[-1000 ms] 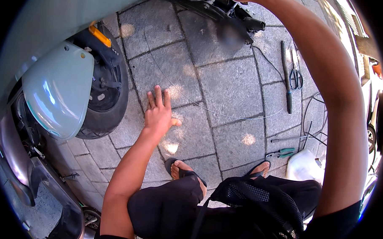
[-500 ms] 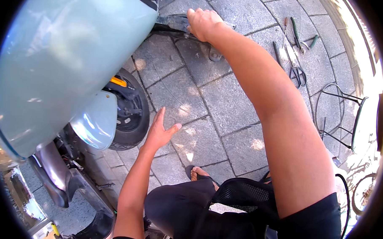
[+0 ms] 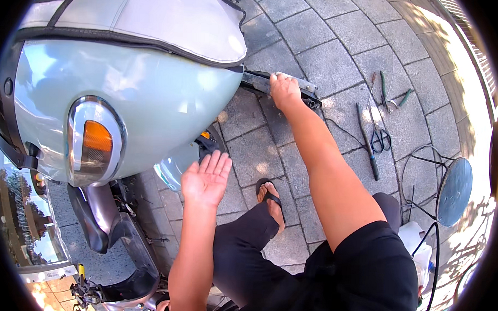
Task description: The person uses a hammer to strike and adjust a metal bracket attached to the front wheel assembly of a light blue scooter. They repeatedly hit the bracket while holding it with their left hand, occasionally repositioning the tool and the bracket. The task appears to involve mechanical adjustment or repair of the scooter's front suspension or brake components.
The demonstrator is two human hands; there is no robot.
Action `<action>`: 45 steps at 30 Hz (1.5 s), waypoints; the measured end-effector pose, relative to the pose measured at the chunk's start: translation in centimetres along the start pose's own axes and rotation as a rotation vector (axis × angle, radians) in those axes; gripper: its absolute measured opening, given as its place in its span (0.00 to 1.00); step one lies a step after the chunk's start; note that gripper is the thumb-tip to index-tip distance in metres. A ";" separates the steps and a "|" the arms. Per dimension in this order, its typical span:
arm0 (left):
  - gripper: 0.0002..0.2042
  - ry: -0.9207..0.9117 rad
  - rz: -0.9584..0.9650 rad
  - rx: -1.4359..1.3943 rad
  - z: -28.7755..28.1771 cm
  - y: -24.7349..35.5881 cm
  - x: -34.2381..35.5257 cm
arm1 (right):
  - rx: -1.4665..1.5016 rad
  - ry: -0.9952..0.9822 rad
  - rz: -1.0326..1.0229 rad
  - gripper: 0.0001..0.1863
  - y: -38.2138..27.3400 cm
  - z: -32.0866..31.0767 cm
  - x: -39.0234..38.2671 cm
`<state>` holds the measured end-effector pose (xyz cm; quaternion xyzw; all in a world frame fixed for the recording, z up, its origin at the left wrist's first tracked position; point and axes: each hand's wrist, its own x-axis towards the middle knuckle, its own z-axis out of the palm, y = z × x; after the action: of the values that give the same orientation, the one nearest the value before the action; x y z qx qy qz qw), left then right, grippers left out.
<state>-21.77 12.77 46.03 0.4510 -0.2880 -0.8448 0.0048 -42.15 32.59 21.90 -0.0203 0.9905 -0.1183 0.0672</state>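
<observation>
A pale blue-green motor scooter [image 3: 152, 97] with an orange lamp [image 3: 97, 139] stands at the left. My right hand [image 3: 284, 91] is closed around a dark bar [image 3: 258, 82] that juts out to the right from the scooter's end. The part of the bar beneath my fingers is hidden. Palm up, my left hand [image 3: 206, 178] is open with its fingers stretched out, holding nothing. It hovers beside the scooter's lower blue-green panel [image 3: 172, 166], close to the mostly hidden wheel.
On the grey paving [image 3: 271, 140] at the right lie scissors [image 3: 380, 139], green-handled pliers [image 3: 396, 103], a thin screwdriver [image 3: 372, 86] and a long black tool [image 3: 366, 140]. A round-topped stool [image 3: 454, 191] is beyond them. My sandalled foot [image 3: 270, 197] rests below the bar.
My left hand has turned palm up. The view has shifted, bringing more of the scooter's grey seat cover and its orange lamp into sight. My right hand keeps hold of the bar.
</observation>
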 end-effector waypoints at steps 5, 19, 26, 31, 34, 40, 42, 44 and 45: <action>0.42 0.208 0.069 -0.015 1.3 2.4 12.5 | -0.003 -0.063 -0.039 0.23 -1.3 -2.1 -0.2; 0.36 -0.737 -0.132 -0.260 1.1 3.2 30.2 | 0.009 0.015 0.021 0.17 0.1 -1.0 -0.7; 0.39 -0.682 -0.111 -0.273 3.7 5.3 25.4 | -0.059 -0.024 -0.029 0.16 -3.2 -4.1 0.4; 0.39 -0.621 -0.076 -0.284 5.1 6.3 23.2 | -0.044 0.007 -0.126 0.21 -3.5 -3.8 -0.9; 0.39 -0.579 -0.051 -0.288 6.1 5.4 21.5 | -0.021 -0.055 -0.159 0.21 -4.2 -3.8 -1.5; 0.40 -0.663 -0.067 -0.310 5.9 5.4 22.4 | 0.025 -0.050 -0.137 0.18 -9.1 -1.3 -4.4; 0.40 -0.667 -0.034 -0.280 5.8 5.9 23.1 | 0.004 -0.076 -0.137 0.19 -11.9 -1.1 -5.7; 0.40 -0.617 -0.010 -0.285 5.7 5.5 22.8 | 0.012 -0.081 -0.141 0.19 -13.5 -1.2 -7.6; 0.40 -0.567 -0.007 -0.298 5.9 5.2 22.2 | 0.025 -0.092 -0.156 0.19 -13.7 -1.4 -8.3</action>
<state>-40.71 5.37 34.26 0.1931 -0.1492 -0.9697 -0.0127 -33.75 20.04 27.58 -0.1018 0.9803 -0.1342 0.1034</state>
